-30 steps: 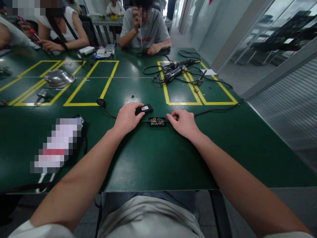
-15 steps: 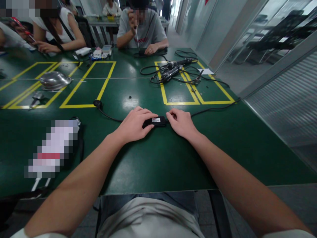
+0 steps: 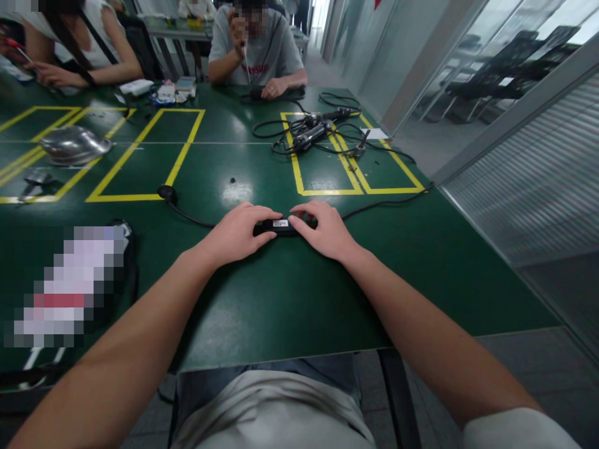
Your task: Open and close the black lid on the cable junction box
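A black power adapter [image 3: 281, 229] with a white label lies on the green table between my hands. My left hand [image 3: 238, 234] grips its left end, with the thumb on the near side and the fingers along the far side. Around the right end curl the thumb and fingers of my right hand [image 3: 324, 231]. From the left side a black cord runs to a round plug [image 3: 167, 193]. Another black cable [image 3: 384, 203] leads away to the right from behind my right hand. The adapter's ends are hidden under my fingers.
Tools with tangled cables [image 3: 312, 134] lie at the back right inside yellow tape. A shiny metal piece [image 3: 75, 145] and a smaller metal part [image 3: 37, 183] sit at the left. Near my left forearm is a blurred-out item [image 3: 70, 280]. Across the table, people sit working.
My right hand has moved from the cable beside the adapter onto its right end. The left hand keeps its grip. The whole view has shifted, so things appear farther left.
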Available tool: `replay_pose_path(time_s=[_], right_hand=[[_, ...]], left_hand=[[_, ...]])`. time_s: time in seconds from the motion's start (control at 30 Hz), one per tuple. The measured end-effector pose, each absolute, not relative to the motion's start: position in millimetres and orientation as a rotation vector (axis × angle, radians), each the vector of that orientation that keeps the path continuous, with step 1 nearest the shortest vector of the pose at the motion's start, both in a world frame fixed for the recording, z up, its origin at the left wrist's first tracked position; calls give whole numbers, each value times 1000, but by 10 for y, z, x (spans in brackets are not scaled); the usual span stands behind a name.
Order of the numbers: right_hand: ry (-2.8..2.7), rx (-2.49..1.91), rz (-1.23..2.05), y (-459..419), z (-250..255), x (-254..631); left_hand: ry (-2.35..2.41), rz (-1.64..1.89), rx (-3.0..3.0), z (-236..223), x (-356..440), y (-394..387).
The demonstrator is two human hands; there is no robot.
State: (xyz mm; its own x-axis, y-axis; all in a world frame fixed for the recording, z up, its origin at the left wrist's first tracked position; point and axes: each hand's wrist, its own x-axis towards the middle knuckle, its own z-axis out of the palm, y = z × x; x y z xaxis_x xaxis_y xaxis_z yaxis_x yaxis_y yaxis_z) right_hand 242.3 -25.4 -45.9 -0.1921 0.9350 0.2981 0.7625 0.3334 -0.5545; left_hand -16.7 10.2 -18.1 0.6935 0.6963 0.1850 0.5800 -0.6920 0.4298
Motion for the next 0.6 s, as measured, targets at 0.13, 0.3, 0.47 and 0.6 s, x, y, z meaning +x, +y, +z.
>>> replay_pose_path(time_s=[0.13, 0.3, 0.47, 0.6], right_hand=[[-2159, -1508, 350, -259, -467, 2442], [-2175, -1485, 354, -235, -495, 2503], [-2170, -1479, 380, -235, -494, 2514], [-2176, -1466, 389, -245, -483, 2520]], left_hand=[[1074, 441, 2510, -174, -147, 100], [1108, 404, 2495, -135, -102, 63], [1125, 394, 2517, -136, -87, 53], [1104, 435, 2530, -157, -82, 56]])
